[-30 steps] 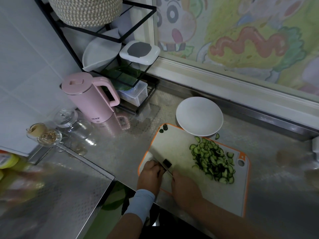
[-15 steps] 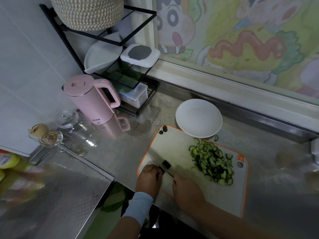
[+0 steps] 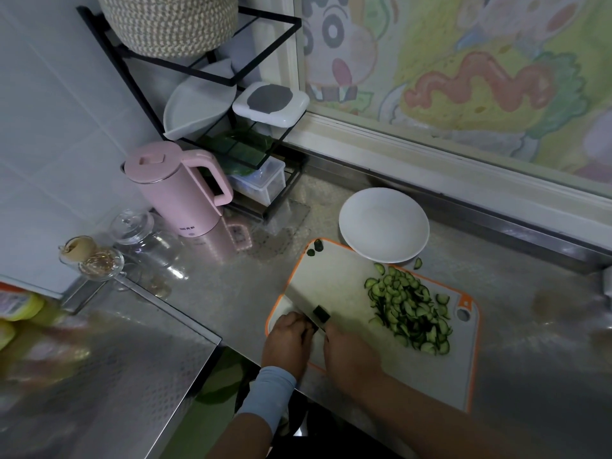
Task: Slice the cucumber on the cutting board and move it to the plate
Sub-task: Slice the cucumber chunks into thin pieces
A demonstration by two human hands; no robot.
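Observation:
A white cutting board (image 3: pixel 334 279) with an orange rim lies on the steel counter. A heap of thin green cucumber slices (image 3: pixel 409 309) covers its right side. At the board's near left corner my left hand (image 3: pixel 288 341), fingers curled, holds a short dark cucumber stub (image 3: pixel 320 314). My right hand (image 3: pixel 351 354) grips the knife handle just beside it; the knife blade (image 3: pixel 309 323) stands between the two hands, mostly hidden. The white plate (image 3: pixel 384 223) behind the board holds nothing. Two dark cucumber ends (image 3: pixel 314 249) lie at the board's far left corner.
One stray slice (image 3: pixel 418 263) sits on the counter between board and plate. A pink kettle (image 3: pixel 178 190), glass jars (image 3: pixel 132 226) and a black wire rack (image 3: pixel 231 127) with containers stand at the back left. A raised steel surface (image 3: pixel 99 376) borders the left.
Both hands stay at the board's near left corner, and the stub looks about as long as before. The pile of slices and the plate have not moved.

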